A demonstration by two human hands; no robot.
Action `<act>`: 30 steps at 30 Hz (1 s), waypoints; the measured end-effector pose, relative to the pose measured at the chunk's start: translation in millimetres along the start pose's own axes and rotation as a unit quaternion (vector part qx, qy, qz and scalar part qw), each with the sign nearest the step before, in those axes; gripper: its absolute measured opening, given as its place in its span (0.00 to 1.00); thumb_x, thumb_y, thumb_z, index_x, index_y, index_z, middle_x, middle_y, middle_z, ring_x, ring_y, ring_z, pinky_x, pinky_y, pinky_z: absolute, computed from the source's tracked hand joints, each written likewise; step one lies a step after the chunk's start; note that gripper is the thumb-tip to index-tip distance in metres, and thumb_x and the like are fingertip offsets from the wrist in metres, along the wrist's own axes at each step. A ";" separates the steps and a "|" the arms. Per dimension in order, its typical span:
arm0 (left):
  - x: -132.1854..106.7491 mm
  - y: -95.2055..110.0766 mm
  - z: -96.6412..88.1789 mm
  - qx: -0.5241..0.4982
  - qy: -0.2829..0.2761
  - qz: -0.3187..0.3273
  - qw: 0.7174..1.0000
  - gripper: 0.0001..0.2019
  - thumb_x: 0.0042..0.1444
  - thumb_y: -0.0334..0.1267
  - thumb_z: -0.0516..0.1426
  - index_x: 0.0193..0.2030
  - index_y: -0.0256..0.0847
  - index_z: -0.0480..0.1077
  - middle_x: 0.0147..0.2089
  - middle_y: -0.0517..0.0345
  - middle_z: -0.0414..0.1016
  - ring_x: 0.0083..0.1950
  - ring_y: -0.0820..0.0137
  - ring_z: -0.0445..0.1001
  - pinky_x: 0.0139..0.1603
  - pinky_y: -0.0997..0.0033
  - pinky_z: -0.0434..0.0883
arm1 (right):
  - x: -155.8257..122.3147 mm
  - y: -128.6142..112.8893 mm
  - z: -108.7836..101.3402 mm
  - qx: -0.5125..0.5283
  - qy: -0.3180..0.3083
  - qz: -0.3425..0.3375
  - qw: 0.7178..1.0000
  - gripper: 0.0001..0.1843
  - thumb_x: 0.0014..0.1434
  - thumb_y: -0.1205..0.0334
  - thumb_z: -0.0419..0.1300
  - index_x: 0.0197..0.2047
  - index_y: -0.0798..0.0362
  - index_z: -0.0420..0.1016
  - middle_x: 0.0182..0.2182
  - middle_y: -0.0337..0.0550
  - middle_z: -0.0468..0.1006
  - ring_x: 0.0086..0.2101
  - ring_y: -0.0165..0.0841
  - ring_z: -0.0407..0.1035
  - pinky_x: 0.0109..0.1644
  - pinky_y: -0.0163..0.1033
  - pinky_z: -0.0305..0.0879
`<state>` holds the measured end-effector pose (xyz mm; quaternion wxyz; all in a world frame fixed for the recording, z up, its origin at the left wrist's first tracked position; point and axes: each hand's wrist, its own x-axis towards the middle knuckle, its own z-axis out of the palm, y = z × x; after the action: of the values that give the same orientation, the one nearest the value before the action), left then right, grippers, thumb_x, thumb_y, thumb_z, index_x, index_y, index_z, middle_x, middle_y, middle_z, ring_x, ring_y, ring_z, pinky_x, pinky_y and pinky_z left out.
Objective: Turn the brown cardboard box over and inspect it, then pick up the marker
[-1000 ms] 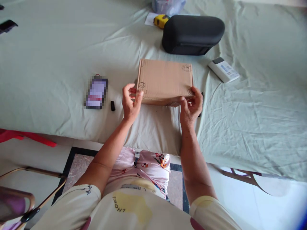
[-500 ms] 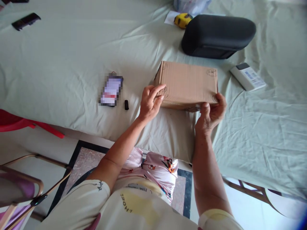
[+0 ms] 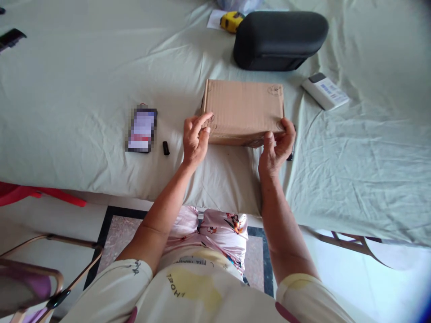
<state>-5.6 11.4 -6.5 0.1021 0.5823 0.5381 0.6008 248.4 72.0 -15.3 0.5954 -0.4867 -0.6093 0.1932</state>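
A closed brown cardboard box (image 3: pixel 245 105) with small dark printed marks is on the cloth-covered table in front of me. My left hand (image 3: pixel 197 139) grips its near left corner, fingers on the top and side. At the near right corner, my right hand (image 3: pixel 278 146) has its thumb on the front face and its fingers curled round the right side. Part of a dark object (image 3: pixel 291 154) shows just beyond the right fingers, mostly hidden. Left of the box lie a small black cap-like piece (image 3: pixel 166 148) and a phone (image 3: pixel 142 130) with its screen blurred.
Behind the box stands a black rounded case (image 3: pixel 281 40), beside a yellow tape measure (image 3: pixel 231 21). A white and grey box-like item (image 3: pixel 325 91) lies at the right. A dark object (image 3: pixel 11 39) is at the far left. Chairs (image 3: pixel 50 237) stand below the table edge.
The view has shifted, so most things on the table appear further left. Both hands keep their hold on the box, and a dark object now shows beside my right hand.
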 end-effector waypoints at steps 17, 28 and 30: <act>0.4 0.5 -1.2 -0.002 0.047 -0.006 0.999 0.40 0.69 0.76 0.49 0.70 0.48 0.73 0.66 0.43 0.75 0.70 0.55 0.73 0.68 0.58 0.75 | 33.7 38.0 -53.9 -0.193 0.073 0.082 0.975 0.21 0.67 0.44 0.65 0.54 0.49 0.83 0.52 0.51 0.75 0.59 0.46 0.68 0.71 0.69 0.65; -3.8 -11.0 3.4 0.015 0.027 0.010 0.999 0.35 0.72 0.71 0.48 0.73 0.52 0.71 0.64 0.43 0.76 0.60 0.59 0.78 0.60 0.59 0.78 | 36.7 40.2 -49.1 -0.118 0.109 0.073 0.984 0.14 0.73 0.54 0.57 0.46 0.47 0.84 0.35 0.46 0.71 0.43 0.41 0.64 0.61 0.57 0.70; -3.9 -11.0 5.2 0.010 0.025 0.017 0.999 0.34 0.73 0.69 0.49 0.72 0.51 0.72 0.63 0.44 0.77 0.61 0.58 0.78 0.64 0.56 0.77 | 31.9 19.6 -45.7 -0.072 0.123 0.002 0.990 0.23 0.75 0.43 0.54 0.61 0.47 0.77 0.48 0.52 0.74 0.46 0.42 0.65 0.58 0.55 0.72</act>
<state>-5.7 15.6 -18.5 0.0728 0.5775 0.5361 0.6114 303.0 91.3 -4.3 0.6288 -0.5496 -0.5428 0.0894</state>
